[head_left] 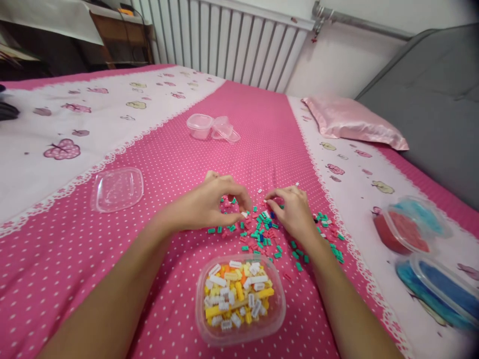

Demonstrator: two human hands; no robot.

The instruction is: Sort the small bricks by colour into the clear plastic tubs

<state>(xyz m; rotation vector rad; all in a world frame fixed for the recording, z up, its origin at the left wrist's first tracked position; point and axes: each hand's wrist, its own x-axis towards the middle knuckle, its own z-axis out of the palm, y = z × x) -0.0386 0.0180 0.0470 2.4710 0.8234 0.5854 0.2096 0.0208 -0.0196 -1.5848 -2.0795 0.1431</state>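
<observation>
My left hand (219, 202) reaches over a scattered pile of small red and green toy bricks (258, 232). Its thumb and index finger close on a small white brick (244, 215). Across the pile, my right hand (294, 209) pinches another tiny white brick (265, 201) at its fingertips. A few dark blue pieces lie among the red and green ones. Nearest to me stands a clear plastic tub (277, 319), lidless, holding white, yellow and orange bricks (235, 294). Part of the pile is hidden behind both hands.
A clear lid (119, 189) lies on the pink dotted bedspread (164, 279) at left. Clear containers (200, 125) sit farther back. At right are tubs with red (400, 232) and blue (445, 286) contents. A pink pillow (354, 119) rests near the grey headboard (430, 94).
</observation>
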